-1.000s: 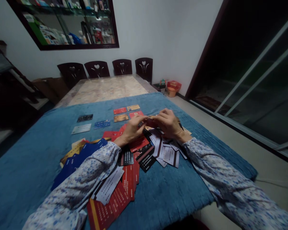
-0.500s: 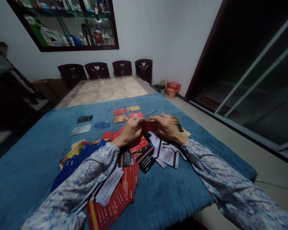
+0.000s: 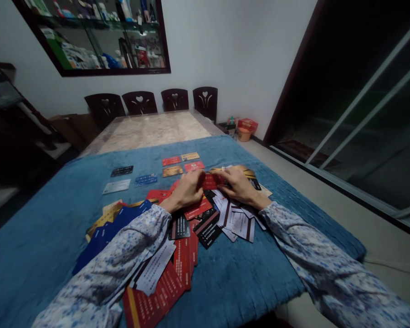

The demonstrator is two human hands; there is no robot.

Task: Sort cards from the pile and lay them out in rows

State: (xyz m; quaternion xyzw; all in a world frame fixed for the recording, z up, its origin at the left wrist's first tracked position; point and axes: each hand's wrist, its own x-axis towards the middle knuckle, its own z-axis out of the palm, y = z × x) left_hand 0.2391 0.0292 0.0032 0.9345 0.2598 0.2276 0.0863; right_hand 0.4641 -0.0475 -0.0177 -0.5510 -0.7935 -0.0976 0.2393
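Between my two hands is a red card [image 3: 212, 181], its face partly hidden by the fingers. My left hand [image 3: 188, 189] is closed on its left end, and my right hand [image 3: 238, 184] grips its right end. Below them spreads a heap of cards: red cards with an orange stripe [image 3: 153, 291], black cards [image 3: 208, 228], and white cards with a dark stripe [image 3: 239, 223]. Under my left forearm lie dark blue cards [image 3: 112, 232] and gold cards [image 3: 104, 219]. Gold-and-black cards [image 3: 251, 175] lie just beyond my right hand.
Farther up the blue cloth [image 3: 89, 182], single cards lie apart: a black card [image 3: 122, 171], a silver card [image 3: 116, 186], a blue card [image 3: 146, 180], and several red and gold ones. Beyond is the bare tabletop [image 3: 157, 125] with dark chairs [image 3: 205, 100] behind it.
The red card has tilted so more of its face shows between my hands. My fingers have shifted slightly; the view has moved a little, and the cards on the cloth lie as before.
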